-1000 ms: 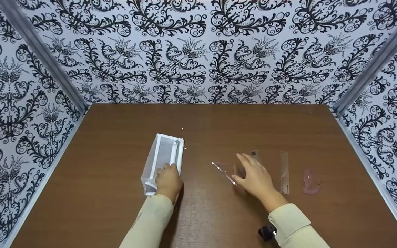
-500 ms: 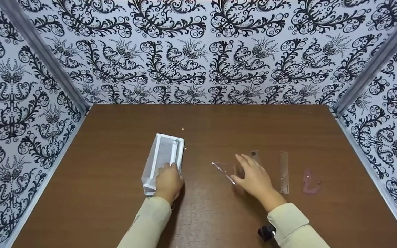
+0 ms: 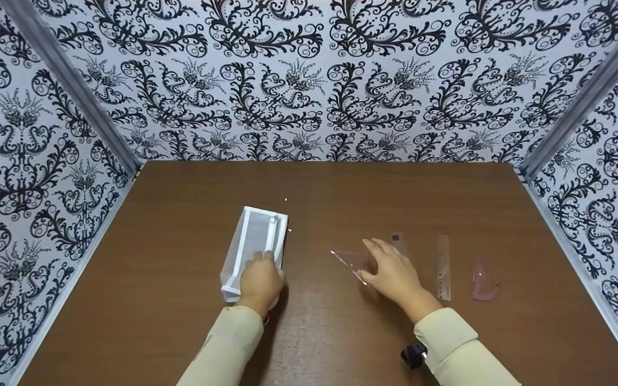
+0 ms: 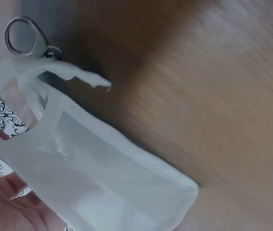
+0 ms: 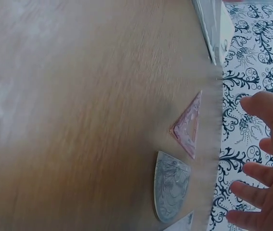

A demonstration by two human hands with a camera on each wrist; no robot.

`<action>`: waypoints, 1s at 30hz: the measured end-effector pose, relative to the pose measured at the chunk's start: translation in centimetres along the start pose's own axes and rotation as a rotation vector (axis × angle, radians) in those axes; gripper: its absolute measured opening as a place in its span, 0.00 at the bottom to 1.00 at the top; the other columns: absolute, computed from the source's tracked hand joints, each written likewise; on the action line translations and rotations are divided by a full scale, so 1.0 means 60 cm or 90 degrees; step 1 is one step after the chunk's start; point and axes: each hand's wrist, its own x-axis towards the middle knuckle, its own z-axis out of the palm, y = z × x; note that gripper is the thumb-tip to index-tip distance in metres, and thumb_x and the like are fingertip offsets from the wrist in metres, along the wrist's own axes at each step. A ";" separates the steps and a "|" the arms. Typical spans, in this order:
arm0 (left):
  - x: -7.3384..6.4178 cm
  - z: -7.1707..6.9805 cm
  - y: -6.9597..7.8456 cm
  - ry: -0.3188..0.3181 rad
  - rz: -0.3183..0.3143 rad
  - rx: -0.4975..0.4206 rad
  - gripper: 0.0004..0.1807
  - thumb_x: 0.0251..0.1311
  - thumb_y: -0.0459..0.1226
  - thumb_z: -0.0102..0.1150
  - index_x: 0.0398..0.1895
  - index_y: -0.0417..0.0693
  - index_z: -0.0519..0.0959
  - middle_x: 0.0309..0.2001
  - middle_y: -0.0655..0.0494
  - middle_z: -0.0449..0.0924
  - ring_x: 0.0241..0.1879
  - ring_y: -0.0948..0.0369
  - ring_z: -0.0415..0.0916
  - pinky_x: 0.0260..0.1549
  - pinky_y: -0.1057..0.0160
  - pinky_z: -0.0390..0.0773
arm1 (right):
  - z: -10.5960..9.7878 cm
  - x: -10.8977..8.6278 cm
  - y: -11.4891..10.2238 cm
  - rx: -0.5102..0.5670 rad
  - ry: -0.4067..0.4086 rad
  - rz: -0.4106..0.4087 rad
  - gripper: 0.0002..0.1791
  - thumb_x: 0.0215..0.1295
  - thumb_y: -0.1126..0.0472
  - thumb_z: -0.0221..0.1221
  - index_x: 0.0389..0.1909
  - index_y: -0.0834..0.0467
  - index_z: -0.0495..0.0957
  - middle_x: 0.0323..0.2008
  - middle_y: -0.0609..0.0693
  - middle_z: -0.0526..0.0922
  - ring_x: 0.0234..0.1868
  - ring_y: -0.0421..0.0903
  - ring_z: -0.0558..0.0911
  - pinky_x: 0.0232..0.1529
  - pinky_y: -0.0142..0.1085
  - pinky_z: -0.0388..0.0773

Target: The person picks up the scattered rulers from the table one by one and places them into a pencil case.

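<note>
My left hand (image 3: pixel 260 281) grips a white mesh zip pouch (image 3: pixel 255 230) by its near right side. In the left wrist view the pouch (image 4: pixel 107 168) shows a metal ring (image 4: pixel 25 36) at its end, with part of the left hand (image 4: pixel 11 207) below it. My right hand (image 3: pixel 395 273) has its fingers spread beside a pinkish clear set square (image 3: pixel 349 262); whether it touches is hard to tell. The right wrist view shows the set square (image 5: pixel 188 126) apart from the right hand (image 5: pixel 271 178), with a clear half-round protractor (image 5: pixel 171 186) near it.
To the right lie a clear ruler (image 3: pixel 443 268) and a pink, rounded plastic piece (image 3: pixel 485 281). Another clear piece (image 3: pixel 399 242) shows partly behind my right fingers. Tiny white bits lie beyond the pouch. Patterned walls (image 3: pixel 309 80) enclose the brown table (image 3: pixel 319 187) at back and sides.
My right hand has shifted very slightly left, closer to the set square. The left hand stays on the pouch, which hardly moves.
</note>
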 end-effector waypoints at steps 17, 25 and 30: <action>0.003 -0.021 0.001 -0.004 -0.008 -0.012 0.10 0.49 0.33 0.58 0.32 0.33 0.78 0.31 0.40 0.75 0.31 0.41 0.77 0.30 0.45 0.77 | 0.001 0.021 -0.006 -0.017 -0.043 -0.013 0.39 0.57 0.49 0.65 0.69 0.56 0.65 0.66 0.61 0.67 0.66 0.61 0.66 0.62 0.58 0.63; 0.007 -0.021 -0.003 -0.004 -0.032 -0.031 0.11 0.48 0.34 0.60 0.32 0.34 0.78 0.30 0.41 0.75 0.32 0.41 0.78 0.31 0.45 0.77 | -0.001 0.036 -0.006 -0.005 -0.079 -0.005 0.39 0.54 0.52 0.67 0.67 0.58 0.67 0.66 0.62 0.67 0.66 0.62 0.67 0.61 0.59 0.64; 0.004 -0.020 -0.004 0.026 -0.019 -0.038 0.09 0.46 0.32 0.57 0.29 0.34 0.78 0.27 0.42 0.75 0.30 0.41 0.79 0.28 0.45 0.77 | 0.001 0.044 -0.009 0.007 -0.095 -0.001 0.40 0.51 0.55 0.68 0.66 0.58 0.67 0.65 0.63 0.68 0.66 0.63 0.67 0.60 0.61 0.63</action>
